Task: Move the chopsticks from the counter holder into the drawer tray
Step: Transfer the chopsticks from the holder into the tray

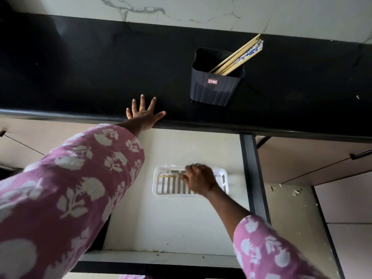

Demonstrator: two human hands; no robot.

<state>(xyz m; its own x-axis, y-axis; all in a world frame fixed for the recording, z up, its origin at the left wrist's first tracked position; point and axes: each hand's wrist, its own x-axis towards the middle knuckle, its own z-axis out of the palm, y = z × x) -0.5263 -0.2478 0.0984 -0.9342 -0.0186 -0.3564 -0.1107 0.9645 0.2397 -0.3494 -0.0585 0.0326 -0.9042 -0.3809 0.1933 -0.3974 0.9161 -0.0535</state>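
Left hand (144,115): spread flat on the counter (80,77), beyond the tray (155,183).
Right hand (198,179): over the tray, fingers curled; grip blurred, cannot tell.
Chopstick (168,175): lying in the tray.
Remaining chopsticks (239,55): in the holder (213,89), beyond the tray.
Advice: settle it flat before letting go.

The counter (80,67) is glossy black, under a white wall (181,9) with grey marble veins along the top of the frame. At upper right, the holder (213,93) is dark grey with vertical ribs and a small red-and-white sticker (212,81). The chopsticks (237,57) are pale tan wood, a few with a blue-and-white pattern. The sleeves (70,178) are pink with a white leaf-and-flower print. A gold ring (142,108) shows on the left hand (144,115). At lower centre, the tray (158,184) is white with dark slots, in a cream drawer (171,222). The cabinet fronts (302,158) at right are pale beige.
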